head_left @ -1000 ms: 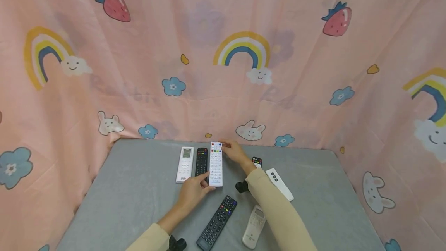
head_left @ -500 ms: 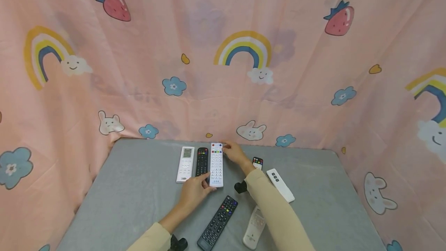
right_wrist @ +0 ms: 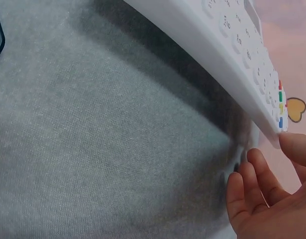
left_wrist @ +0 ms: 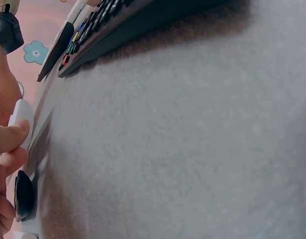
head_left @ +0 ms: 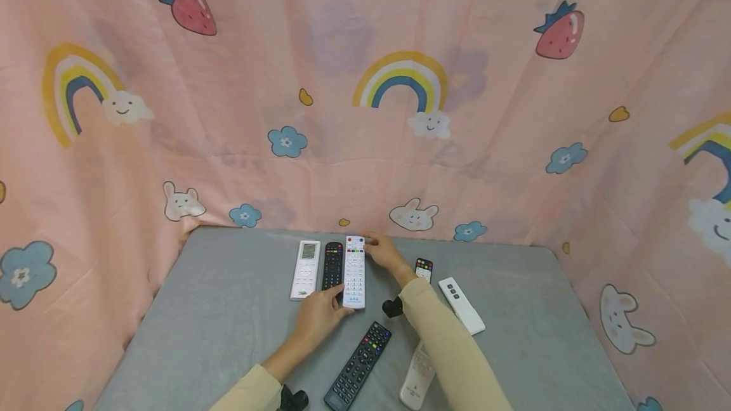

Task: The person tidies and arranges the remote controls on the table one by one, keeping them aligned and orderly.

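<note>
A white remote control with rows of light buttons is held between both hands, its shadow falling on the grey cloth in the right wrist view. My left hand pinches its near end between thumb and fingers. At the far right corner my right hand grips it, the thumb along the edge and the other fingers spread below. Directly left of it lies a slim black remote, partly hidden by my left hand. Beyond that is a white remote with a small screen.
A larger black remote lies slanted at the front of the grey table. Under and beside the right sleeve are a cream remote, a white remote and a small one with a black top. A pink curtain stands behind.
The white remote in my hands has shifted slightly toward me. Both hands keep their hold on it, and the other remotes stay where they were.
</note>
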Motion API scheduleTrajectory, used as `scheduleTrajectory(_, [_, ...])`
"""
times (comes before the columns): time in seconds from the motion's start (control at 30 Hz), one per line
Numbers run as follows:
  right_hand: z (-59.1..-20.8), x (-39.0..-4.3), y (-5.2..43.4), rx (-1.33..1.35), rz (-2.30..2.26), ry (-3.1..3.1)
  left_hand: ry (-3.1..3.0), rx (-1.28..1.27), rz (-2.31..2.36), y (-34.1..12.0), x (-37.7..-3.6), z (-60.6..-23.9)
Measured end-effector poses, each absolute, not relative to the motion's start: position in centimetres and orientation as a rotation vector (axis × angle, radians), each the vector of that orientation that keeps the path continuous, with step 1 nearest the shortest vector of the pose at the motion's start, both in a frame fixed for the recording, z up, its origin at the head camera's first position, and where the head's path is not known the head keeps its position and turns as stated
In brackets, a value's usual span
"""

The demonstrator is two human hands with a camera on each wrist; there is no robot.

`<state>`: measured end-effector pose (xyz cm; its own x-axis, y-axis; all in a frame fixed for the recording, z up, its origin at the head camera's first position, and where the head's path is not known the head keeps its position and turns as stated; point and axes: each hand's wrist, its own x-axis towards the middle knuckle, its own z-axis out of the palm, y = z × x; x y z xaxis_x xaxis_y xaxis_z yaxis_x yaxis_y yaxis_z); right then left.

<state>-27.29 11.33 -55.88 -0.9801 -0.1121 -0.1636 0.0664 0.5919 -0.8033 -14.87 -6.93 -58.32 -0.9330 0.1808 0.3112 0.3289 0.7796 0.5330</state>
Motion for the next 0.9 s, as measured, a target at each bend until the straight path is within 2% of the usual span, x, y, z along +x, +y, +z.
scheduleTrajectory(0.9, [-57.0,-27.6,11.3,-0.062,-1.29,2.629,-2.861,-0.384,-0.644,-6.2,-15.1,-58.6])
